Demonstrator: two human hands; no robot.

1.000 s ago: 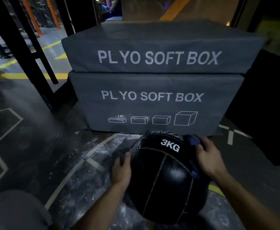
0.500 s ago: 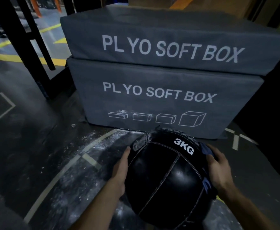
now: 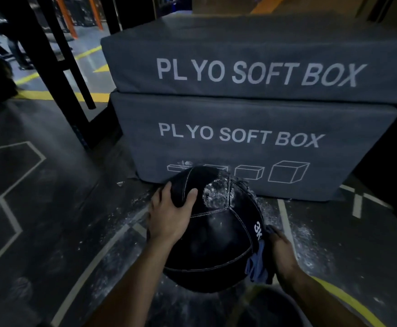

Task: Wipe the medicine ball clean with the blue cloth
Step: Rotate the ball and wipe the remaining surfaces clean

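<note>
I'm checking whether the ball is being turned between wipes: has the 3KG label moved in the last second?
Yes. The 3KG label has rolled from the medicine ball's top, facing the plyo boxes, round to its right side by the right hand with the blue cloth.

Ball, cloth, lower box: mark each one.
ball [image 3: 218,241], head view, on the dark front panel below the seam.
cloth [image 3: 257,265], head view, on the blue fold beside the right hand.
lower box [image 3: 240,119], head view, on its grey front above the lettering.
</note>
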